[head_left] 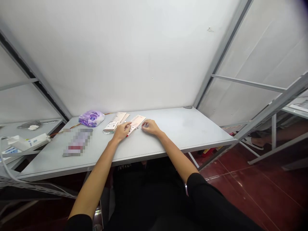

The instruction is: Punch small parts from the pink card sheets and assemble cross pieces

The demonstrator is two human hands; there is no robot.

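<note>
Because both grips flank it to steady it, the printed paper slip (136, 124) lies between them on the surface (192, 128): my left grip (122, 130) is narrow, perhaps pinching its edge; my right grip (149, 127) is narrow, fingertips (143, 126) just beside it.

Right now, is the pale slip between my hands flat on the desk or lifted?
Flat: the slip lies on the desk, no edge visibly raised, your left hand on its lower end, your right hand beside it.
</note>
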